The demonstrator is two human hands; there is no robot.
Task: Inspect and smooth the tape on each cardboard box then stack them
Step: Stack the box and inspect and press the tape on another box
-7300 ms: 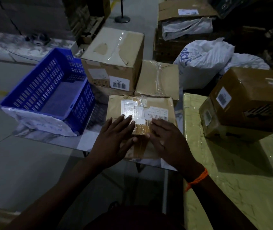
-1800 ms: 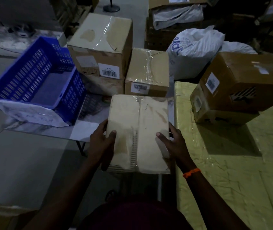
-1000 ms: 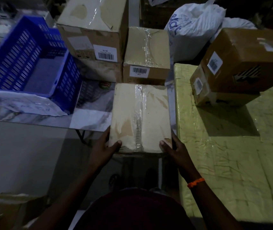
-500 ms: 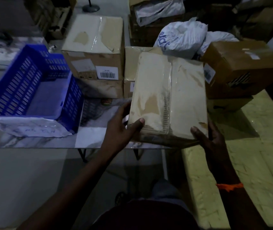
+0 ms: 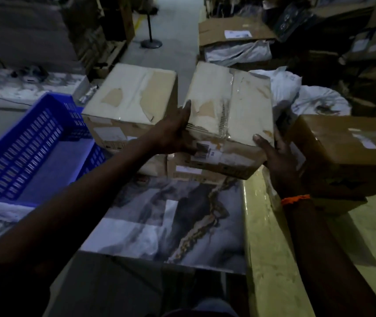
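A flat taped cardboard box (image 5: 232,106) is held over a smaller box (image 5: 207,165) that stands on the marble-patterned table (image 5: 159,225). Whether the two boxes touch I cannot tell. My left hand (image 5: 175,131) grips the held box's near-left corner, thumb up along its side. My right hand (image 5: 276,156) holds its near-right corner from below, thumb on the top edge. A strip of clear tape runs down the middle of the held box. A bigger box (image 5: 132,101) stands just left of it.
A blue plastic crate (image 5: 33,145) sits at the left on the table. Brown boxes (image 5: 347,152) are stacked at the right on a yellow wrapped surface (image 5: 285,259). White sacks (image 5: 308,97) and more cartons lie behind. A post stand (image 5: 150,42) stands on the aisle floor.
Both hands lifted the flat box off the near table edge and carried it forward, over the smaller box at the back.
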